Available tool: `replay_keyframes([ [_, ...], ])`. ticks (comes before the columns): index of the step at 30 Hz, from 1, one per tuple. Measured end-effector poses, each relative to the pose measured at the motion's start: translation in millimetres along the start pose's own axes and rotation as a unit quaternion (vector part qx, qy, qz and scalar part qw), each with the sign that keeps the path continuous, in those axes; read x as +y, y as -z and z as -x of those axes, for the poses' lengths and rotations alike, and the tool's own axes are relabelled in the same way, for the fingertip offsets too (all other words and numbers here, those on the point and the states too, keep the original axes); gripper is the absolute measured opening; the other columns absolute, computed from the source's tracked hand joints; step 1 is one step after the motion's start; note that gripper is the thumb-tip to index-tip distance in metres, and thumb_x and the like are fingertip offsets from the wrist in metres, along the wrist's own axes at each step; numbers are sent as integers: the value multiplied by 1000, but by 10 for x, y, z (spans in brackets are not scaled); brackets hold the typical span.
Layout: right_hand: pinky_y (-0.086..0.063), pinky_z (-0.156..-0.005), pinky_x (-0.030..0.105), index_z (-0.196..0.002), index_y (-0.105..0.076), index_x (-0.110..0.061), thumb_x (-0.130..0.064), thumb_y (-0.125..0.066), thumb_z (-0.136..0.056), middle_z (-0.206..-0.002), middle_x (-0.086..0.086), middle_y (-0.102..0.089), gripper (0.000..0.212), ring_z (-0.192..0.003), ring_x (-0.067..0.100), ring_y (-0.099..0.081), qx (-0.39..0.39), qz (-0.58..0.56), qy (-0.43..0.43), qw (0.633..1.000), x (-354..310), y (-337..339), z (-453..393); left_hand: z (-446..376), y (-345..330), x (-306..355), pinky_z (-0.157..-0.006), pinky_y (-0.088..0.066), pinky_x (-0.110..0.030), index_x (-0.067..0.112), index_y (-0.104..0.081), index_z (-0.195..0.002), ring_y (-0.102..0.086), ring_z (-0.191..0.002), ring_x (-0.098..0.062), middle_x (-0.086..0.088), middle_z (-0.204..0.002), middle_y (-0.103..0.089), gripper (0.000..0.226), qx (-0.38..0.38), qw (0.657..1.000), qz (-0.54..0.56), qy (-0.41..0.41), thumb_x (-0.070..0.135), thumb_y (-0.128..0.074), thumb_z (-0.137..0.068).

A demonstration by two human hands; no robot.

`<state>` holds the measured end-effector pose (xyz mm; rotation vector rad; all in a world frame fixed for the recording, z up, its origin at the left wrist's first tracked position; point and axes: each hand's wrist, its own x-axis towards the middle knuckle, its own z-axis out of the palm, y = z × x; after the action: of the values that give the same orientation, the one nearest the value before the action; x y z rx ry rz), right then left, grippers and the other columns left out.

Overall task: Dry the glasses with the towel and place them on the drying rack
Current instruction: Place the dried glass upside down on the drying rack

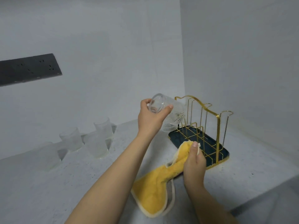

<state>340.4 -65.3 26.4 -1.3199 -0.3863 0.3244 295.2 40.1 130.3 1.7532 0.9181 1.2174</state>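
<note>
My left hand [152, 115] grips a clear ribbed glass [174, 115] near its base, tilted mouth-down toward the rack, just left of it. The drying rack [208, 126] has gold wire prongs over a dark tray with a gold rim, standing in the corner. My right hand [194, 162] holds a bunched yellow towel [155, 191] in front of the rack; the rest of the towel hangs down to the counter. Several frosted-looking glasses [97, 143] stand on the counter at the left by the wall.
The grey speckled counter [80, 183] ends at a front edge on the lower right. White walls meet in a corner behind the rack. A dark socket strip [29, 68] is mounted on the left wall.
</note>
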Motion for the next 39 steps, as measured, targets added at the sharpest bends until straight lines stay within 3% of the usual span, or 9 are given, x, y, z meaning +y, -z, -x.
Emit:
replay_keyframes([
  [7,-37,-54,23,-74,-53,-20,-39,-33,-98,-60,-2,-43,36,-57,10,-44,-8,-27,-20,999,39,21,-47,-97,-197,3,-100,-41,-26,21,-45,-144,-50,-127,-13,5,-142,-52,83,-55,994,-92,-37,39,-83,-73],
  [11,-37,-60,19,-105,-60,-16,-41,-32,-98,-77,-3,-57,38,-75,3,-53,-8,-33,-39,999,65,22,-79,-123,-246,-58,-103,-42,-31,19,-41,-147,-49,-130,-18,0,-146,-50,90,-108,984,-142,-28,38,-85,-70],
  [15,-45,-68,21,-101,-61,-18,-39,-32,-98,-82,4,-59,37,-83,5,-56,-10,-42,-47,998,13,31,-59,-160,-276,-75,-103,-39,-30,20,-38,-148,-46,-132,-18,2,-149,-46,93,-152,967,-197,-47,39,-85,-70],
  [18,-41,-64,16,-85,-57,-28,-37,-32,-99,-88,6,-60,30,-91,9,-56,-11,-56,-46,997,-39,44,-42,-189,-301,-97,-90,-45,-29,24,-42,-141,-55,-118,-18,1,-135,-55,85,-172,960,-217,-50,37,-86,-69],
  [23,-36,-62,11,-108,-61,-19,-37,-33,-98,-89,5,-62,35,-91,12,-59,-4,-66,-53,996,-33,42,-51,-212,-306,-153,-62,-38,-15,25,-52,-111,-53,-86,-6,12,-99,-54,52,-169,966,-188,-46,31,-85,-72],
  [27,-37,-65,15,-120,-58,-13,-36,-33,-99,-75,-16,-51,40,-70,-3,-48,-14,-66,-60,996,-8,19,-60,-228,-343,-155,-76,-48,-27,29,-52,-108,-58,-95,-10,4,-115,-60,49,-182,954,-228,-71,36,-84,-71],
  [31,-40,-61,19,-114,-61,-6,-38,-33,-98,-68,-6,-52,46,-67,6,-51,-8,-57,-56,997,51,-2,-82,-195,-353,-173,-77,-44,-27,26,-54,-113,-56,-97,-11,3,-113,-59,50,-182,956,-218,-66,37,-83,-73],
  [35,-40,-66,21,-111,-58,-19,-46,-32,-94,-76,-8,-56,41,-73,2,-53,-11,-64,-51,997,37,2,-72,-139,-345,-220,-76,-40,-26,29,-52,-109,-53,-93,-12,6,-109,-54,44,-169,963,-200,-69,36,-81,-76],
  [39,-41,-63,15,-115,-59,-13,-37,-32,-99,-80,2,-59,39,-83,15,-59,-10,-63,-56,996,-2,29,-65,-97,-348,-288,-75,-41,-27,31,-51,-107,-53,-87,-13,8,-108,-55,42,-141,972,-176,-67,36,-80,-77],
])
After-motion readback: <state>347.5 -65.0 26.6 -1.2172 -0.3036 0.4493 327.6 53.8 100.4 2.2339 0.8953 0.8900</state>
